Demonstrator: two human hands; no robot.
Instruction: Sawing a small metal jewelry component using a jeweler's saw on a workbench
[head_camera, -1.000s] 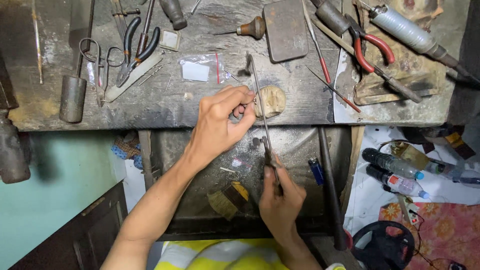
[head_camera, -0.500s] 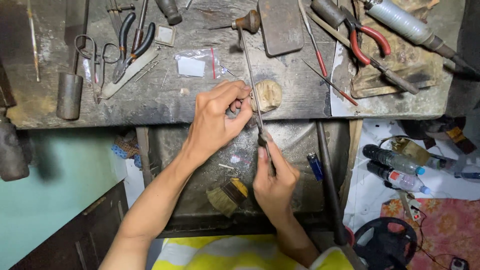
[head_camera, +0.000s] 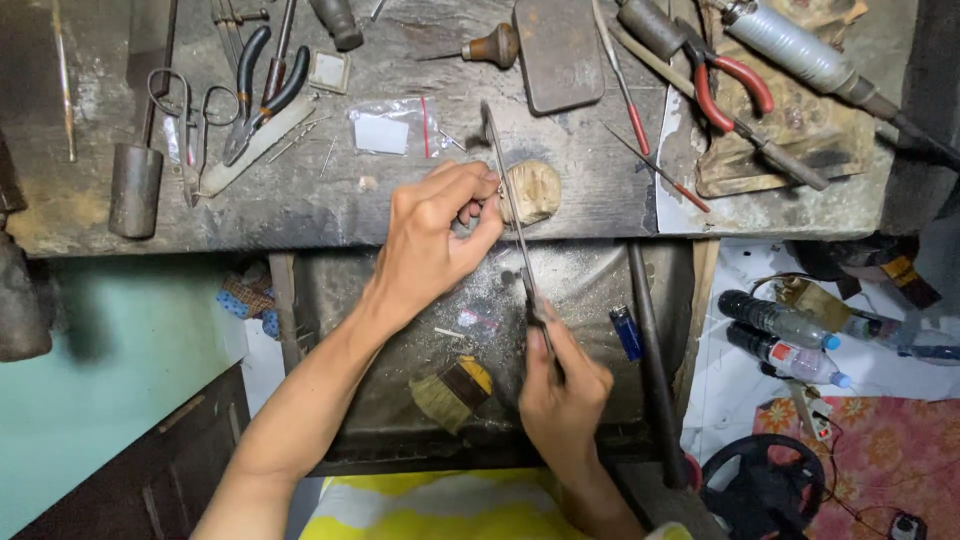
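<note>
My right hand (head_camera: 562, 392) grips the handle of a long thin metal file (head_camera: 510, 200), whose blade runs up across the bench edge. My left hand (head_camera: 437, 237) pinches a tiny workpiece, too small to make out, against a worn wooden bench peg (head_camera: 536, 189) at the front of the dark wooden workbench (head_camera: 300, 200). The file's blade passes right beside my left fingertips.
On the bench lie black-handled pliers (head_camera: 262, 85), scissors (head_camera: 185, 110), a small plastic bag (head_camera: 392, 127), a dark flat block (head_camera: 558, 52), red-handled pliers (head_camera: 725, 80) and a metal cylinder (head_camera: 135, 190). A metal catch tray (head_camera: 400, 300) below holds a brush (head_camera: 450, 390) and a blue lighter (head_camera: 626, 331). Bottles (head_camera: 785, 335) lie at the right.
The file has slid away from me over the peg, then drawn back a little. My right hand rose toward the bench and dropped slightly. My left hand stays at the peg.
</note>
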